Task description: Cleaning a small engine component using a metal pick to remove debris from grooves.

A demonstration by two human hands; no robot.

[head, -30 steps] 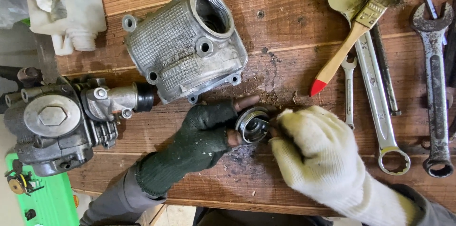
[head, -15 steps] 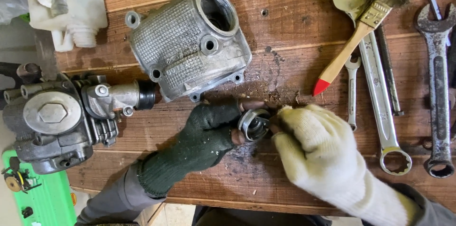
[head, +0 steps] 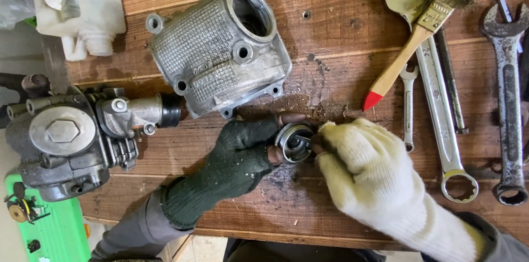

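Observation:
My left hand (head: 237,157), in a dark green fingerless glove, pinches a small round metal part (head: 293,142) between thumb and fingers just above the wooden bench (head: 341,63). My right hand (head: 370,169), in a cream knit glove, presses its fingertips against the right side of that round part. Dark grit lies on the wood under both hands. A ribbed grey cast engine cover (head: 217,47) lies just beyond my left hand.
A grey carburettor-like engine assembly (head: 71,141) overhangs the bench's left edge. A white plastic bottle with a rag (head: 82,3) is at the top left. A red-tipped wooden brush (head: 419,36) and several wrenches (head: 441,107) lie on the right. Below left sits a green object (head: 44,229).
Both hands stay on the round part. The view has shifted slightly, and my right fingers have moved a little on the part.

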